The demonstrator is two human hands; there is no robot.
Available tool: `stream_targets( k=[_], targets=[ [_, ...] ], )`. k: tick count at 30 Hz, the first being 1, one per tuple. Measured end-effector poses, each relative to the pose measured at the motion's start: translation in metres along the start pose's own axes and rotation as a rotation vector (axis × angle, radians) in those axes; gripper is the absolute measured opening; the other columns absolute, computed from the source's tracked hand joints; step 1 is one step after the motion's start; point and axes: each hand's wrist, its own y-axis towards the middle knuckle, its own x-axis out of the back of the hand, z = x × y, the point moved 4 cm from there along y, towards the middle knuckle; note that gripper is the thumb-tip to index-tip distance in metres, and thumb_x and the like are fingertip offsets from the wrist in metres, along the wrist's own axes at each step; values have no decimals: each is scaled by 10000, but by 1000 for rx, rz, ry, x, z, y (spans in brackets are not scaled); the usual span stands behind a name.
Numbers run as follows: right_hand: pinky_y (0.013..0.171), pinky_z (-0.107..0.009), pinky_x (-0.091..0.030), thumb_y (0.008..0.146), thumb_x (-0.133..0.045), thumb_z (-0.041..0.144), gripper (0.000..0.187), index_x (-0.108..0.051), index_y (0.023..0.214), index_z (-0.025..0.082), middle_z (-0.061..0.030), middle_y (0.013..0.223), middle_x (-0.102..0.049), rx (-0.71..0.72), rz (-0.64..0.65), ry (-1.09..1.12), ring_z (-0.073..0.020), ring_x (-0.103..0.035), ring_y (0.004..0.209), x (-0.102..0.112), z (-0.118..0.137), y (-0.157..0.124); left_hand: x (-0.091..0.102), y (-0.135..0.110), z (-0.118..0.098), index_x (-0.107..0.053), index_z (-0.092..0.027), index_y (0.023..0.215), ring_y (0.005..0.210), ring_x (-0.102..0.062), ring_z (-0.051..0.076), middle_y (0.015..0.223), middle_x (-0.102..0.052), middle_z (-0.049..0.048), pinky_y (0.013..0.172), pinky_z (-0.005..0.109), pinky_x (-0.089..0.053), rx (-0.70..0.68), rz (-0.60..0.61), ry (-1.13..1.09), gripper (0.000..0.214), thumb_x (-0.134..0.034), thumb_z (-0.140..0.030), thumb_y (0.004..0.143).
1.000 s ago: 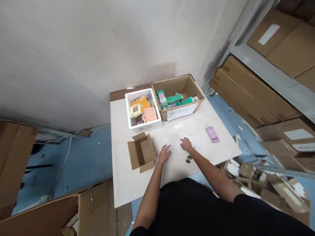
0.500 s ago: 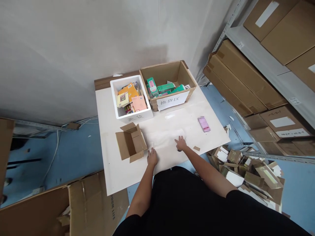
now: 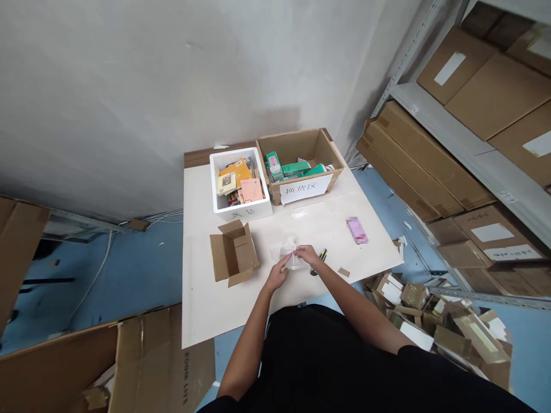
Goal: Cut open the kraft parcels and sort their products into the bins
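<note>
Both of my hands are together over the table's front half, pinching a clear, crumpled plastic bag (image 3: 288, 244). My left hand (image 3: 278, 275) has its fingers closed at the bag's lower left side. My right hand (image 3: 306, 254) grips it from the right, with thumb and fingertips together. Just beside my right wrist lies a black-and-yellow tool (image 3: 322, 254), partly covered by the forearm; its exact kind is unclear. To the left of my hands stands a small open cardboard box (image 3: 244, 252) with its flaps spread.
At the back of the white table (image 3: 206, 321) are a foam box (image 3: 245, 213) of booklets and a cardboard carton (image 3: 333, 172) holding green boxes. A blurred pink item (image 3: 357, 230) and a cardboard scrap (image 3: 344, 272) lie to the right. Shelving (image 3: 451, 115) stands beyond.
My hands have come together from lying apart on the flat plastic. The bag is now gathered and lifted between them. The black-and-yellow tool has come into sight beside my right wrist.
</note>
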Motion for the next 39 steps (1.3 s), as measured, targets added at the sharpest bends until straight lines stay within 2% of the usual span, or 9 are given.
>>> stream_targets(
  k=[4, 9, 15, 19, 22, 25, 30, 35, 39],
  targets=[
    [713, -303, -491, 624, -802, 494, 329, -668, 700, 203, 12, 690, -673, 158, -40, 3, -165, -600, 676, -16, 51, 3, 81, -39, -11, -665, -201, 1430, 1178, -737, 272, 1278, -778, 111, 1085, 490, -571, 2, -245, 72, 502, -532, -354, 971],
    [722, -290, -525, 746, -759, 472, 307, -697, 904, 217, 13, 768, -690, 415, -57, -105, -164, -616, 694, -100, 119, 1, 170, -79, 1, -726, -203, 1315, 1556, -400, 357, 1560, -588, 127, 1241, 529, -424, 301, -616, 532, 439, -676, -281, 886],
    [811, -296, -539, 912, -597, 241, 105, -699, 923, 216, -50, 954, -726, 682, -103, -580, -189, -655, 829, -214, 137, 11, 147, -83, 33, -705, -118, 1336, 1618, -265, 369, 1715, -345, 204, 1286, 502, -337, 471, -512, 621, 480, -705, -327, 904],
    [763, -303, -543, 853, -684, 151, 55, -726, 834, 182, -57, 799, -727, 472, 235, -1048, -208, -685, 784, -250, 84, 32, 121, -84, 38, -756, -203, 1256, 1599, -313, 355, 1708, -391, 135, 1246, 493, -400, 482, -538, 616, 431, -747, -414, 881],
    [732, -313, -552, 760, -777, 136, 69, -729, 720, 165, -36, 643, -686, 392, 390, -1148, -222, -690, 717, -249, 52, 31, 115, -85, 37, -786, -223, 1198, 1584, -337, 357, 1703, -406, 107, 1237, 468, -409, 456, -508, 625, 414, -791, -439, 845],
    [856, -340, -567, 764, -741, 77, 82, -773, 806, 139, -105, 852, -777, 442, 408, -1154, -272, -730, 936, -235, 41, 20, 116, -87, 38, -796, -215, 1182, 1590, -321, 362, 1708, -393, 109, 1232, 442, -411, 441, -425, 638, 448, -849, -431, 793],
    [1148, -480, -464, 873, -657, 110, 360, -756, 1217, 151, -176, 1472, -631, 687, 236, -1126, -349, -498, 1444, -187, 35, 1, 118, -90, 39, -827, -228, 1080, 1570, -332, 373, 1676, -418, 123, 1173, 458, -460, 422, -336, 783, 319, -864, -283, 769],
    [1215, -544, -397, 767, -790, 130, 524, -711, 1284, 162, -198, 1683, -390, 658, 265, -1141, -385, -326, 1573, -132, 3, -1, 109, -86, 18, -805, -244, 984, 1540, -375, 368, 1549, -554, 127, 1082, 499, -512, 328, -446, 958, 165, -672, -195, 898],
    [1218, -557, -398, 788, -791, 118, 482, -696, 1258, 172, -205, 1689, -379, 635, 105, -1068, -367, -308, 1590, -98, -8, -4, 94, -69, -13, -764, -237, 934, 1562, -366, 355, 1579, -558, 98, 1117, 533, -474, 171, -413, 983, 211, -565, -169, 954]
  ],
)
